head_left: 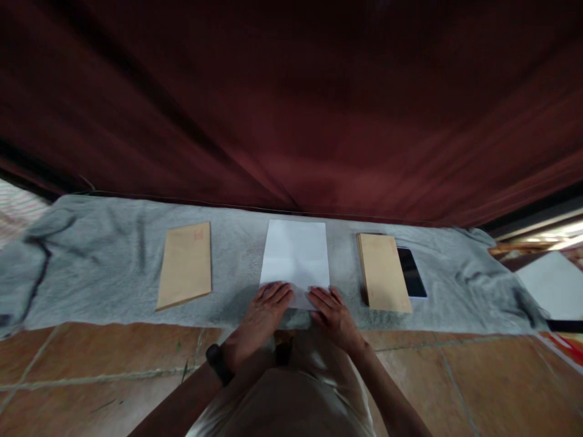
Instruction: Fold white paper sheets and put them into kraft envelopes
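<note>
Paper lies beneath both hands on grey cloth.

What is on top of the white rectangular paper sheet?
The bare left hand and bare right hand rest on the near end of the white paper sheet, hiding part of it. Whatever lies directly beneath the sheet is covered.

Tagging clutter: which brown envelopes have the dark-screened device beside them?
The brown envelopes to the right of the right hand; the device shows at their right edge. The other envelopes, left of the left hand, have none beside them.
</note>
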Action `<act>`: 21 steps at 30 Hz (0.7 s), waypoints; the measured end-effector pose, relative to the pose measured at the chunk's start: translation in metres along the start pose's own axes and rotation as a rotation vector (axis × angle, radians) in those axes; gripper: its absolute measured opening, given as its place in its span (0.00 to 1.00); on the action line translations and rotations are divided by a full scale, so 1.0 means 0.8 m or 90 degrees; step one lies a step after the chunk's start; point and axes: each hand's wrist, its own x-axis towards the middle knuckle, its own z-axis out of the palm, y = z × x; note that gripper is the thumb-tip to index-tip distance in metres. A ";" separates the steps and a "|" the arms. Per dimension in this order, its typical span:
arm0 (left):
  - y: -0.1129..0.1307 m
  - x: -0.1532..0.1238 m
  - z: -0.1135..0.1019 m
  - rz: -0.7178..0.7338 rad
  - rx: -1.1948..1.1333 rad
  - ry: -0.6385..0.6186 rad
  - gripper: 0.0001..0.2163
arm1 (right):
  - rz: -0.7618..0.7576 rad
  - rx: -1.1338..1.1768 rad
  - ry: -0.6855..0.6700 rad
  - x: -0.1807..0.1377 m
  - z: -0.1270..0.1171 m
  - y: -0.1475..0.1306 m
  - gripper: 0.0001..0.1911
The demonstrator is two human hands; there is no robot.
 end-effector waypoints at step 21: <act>-0.073 -0.013 -0.018 -0.312 -0.454 0.127 0.17 | 0.286 0.186 0.135 0.024 -0.013 0.027 0.17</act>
